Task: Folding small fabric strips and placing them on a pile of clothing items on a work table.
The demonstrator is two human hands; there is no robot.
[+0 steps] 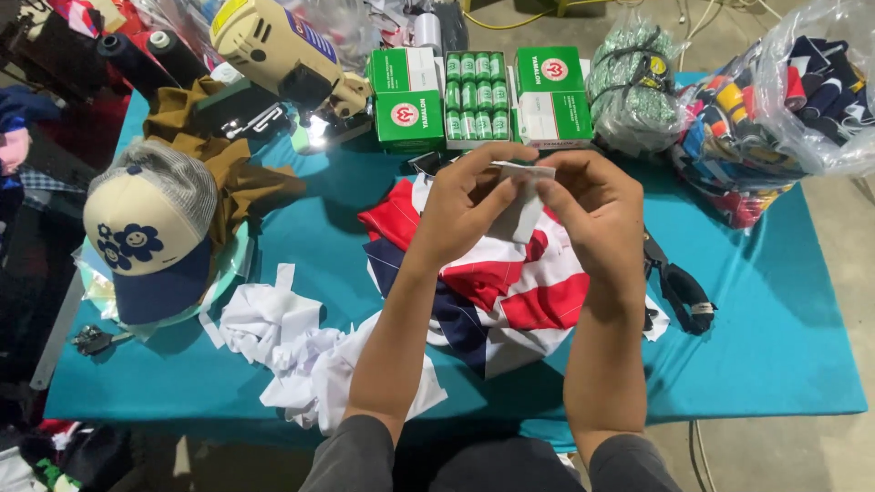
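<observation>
White paper piece [524, 196] pinched between both hands, held above red-white-navy fabric [510, 282] on table [775, 346]. Left hand [469, 205] and right hand [592, 214] close together, fingertips clamped on it. Risk: thin piece tearing under uneven pull, or slipping into white scraps [292, 346].

L hand [465, 205] raised, fingers pinched | R hand [592, 214] same | hands nearly touching

white scrap [521, 202]: mostly behind the fingers [497, 173] of both hands, can't tell its full shape
black scissors [679, 287]: blades tucked behind the right forearm
clear bag [802, 87]: cut off at the right edge, contents just a colourful jumble
striped cloth [519, 292]: middle hidden by both arms
small dark tool [91, 340]: too tiny to make out
</observation>
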